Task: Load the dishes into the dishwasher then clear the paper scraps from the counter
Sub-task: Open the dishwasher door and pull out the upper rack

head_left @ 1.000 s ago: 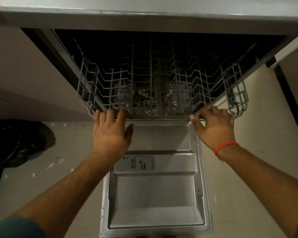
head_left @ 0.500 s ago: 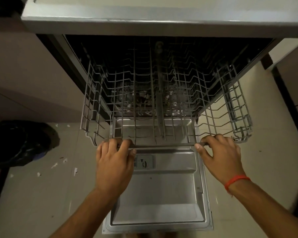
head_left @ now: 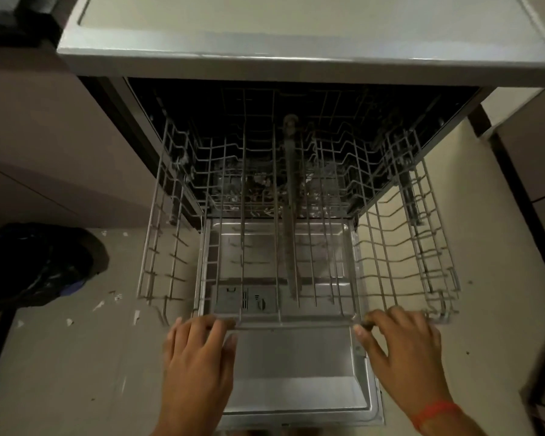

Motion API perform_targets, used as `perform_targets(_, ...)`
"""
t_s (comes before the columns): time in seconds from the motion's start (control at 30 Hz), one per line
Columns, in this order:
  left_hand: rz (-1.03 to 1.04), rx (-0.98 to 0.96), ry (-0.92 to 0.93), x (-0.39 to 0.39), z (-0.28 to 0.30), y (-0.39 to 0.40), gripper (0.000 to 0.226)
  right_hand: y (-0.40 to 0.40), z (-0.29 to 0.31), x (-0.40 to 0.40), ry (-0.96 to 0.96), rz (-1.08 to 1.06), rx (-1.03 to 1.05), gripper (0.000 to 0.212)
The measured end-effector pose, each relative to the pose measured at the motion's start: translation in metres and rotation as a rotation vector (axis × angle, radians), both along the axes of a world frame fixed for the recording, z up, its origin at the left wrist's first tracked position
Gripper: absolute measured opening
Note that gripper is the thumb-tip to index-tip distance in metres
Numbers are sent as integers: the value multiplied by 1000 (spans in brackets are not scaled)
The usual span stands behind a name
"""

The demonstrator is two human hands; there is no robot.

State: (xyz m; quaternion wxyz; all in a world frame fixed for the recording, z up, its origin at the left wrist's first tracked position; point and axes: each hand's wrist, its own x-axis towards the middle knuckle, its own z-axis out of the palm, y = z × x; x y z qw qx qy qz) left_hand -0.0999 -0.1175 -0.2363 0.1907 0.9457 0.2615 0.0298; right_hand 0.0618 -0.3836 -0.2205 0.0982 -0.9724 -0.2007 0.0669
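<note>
**Both hands on the front bar of the upper rack**

The left hand (head_left: 199, 354) and the right hand (head_left: 400, 347) are well apart, each with fingers curled over the front bar of the wire rack (head_left: 296, 320). The rack stands pulled out above the open dishwasher door (head_left: 296, 372) and holds no dishes. On the right wrist is an orange band (head_left: 434, 413). Left on the floor lie paper scraps (head_left: 117, 298) near a black bag (head_left: 35, 265).

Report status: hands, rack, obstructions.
Left hand and right hand both grip the front rail of the upper rack. Rack out over the open door, no dishes visible. Nothing blocking.
</note>
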Motion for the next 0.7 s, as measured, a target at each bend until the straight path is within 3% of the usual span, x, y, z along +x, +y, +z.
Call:
perform_targets(0.1, 22, 19, -29, -28, -5, -18, 33, -18, -5, -25, -32, -10, -10, 40)
perform_targets(0.23, 60, 39, -36, -49, -6, -37, 27, -33, -9, -46, -76, -4, 4, 59)
perform_targets(0.33, 46, 42, 45, -53, -2, -39, 38, -34, -5, -50, -79, 1, 13, 61)
perform_targets(0.4, 33, 20, 84, -53, -2, -37, 33, -33, -2, -50, -61, 10, -23, 57)
perform_targets(0.53, -22, -25, 107, -55, 6, -35, 37, -30, 9, -52, 35, -13, -28, 33)
perform_targets(0.63, -56, -89, 222, -55, 21, -35, 50, -30, 22, -55, 229, -7, -34, 31)
perform_targets(0.7, -106, -143, 310, -54, 37, -34, 54, -32, 32, -55, 413, -37, -15, 44)
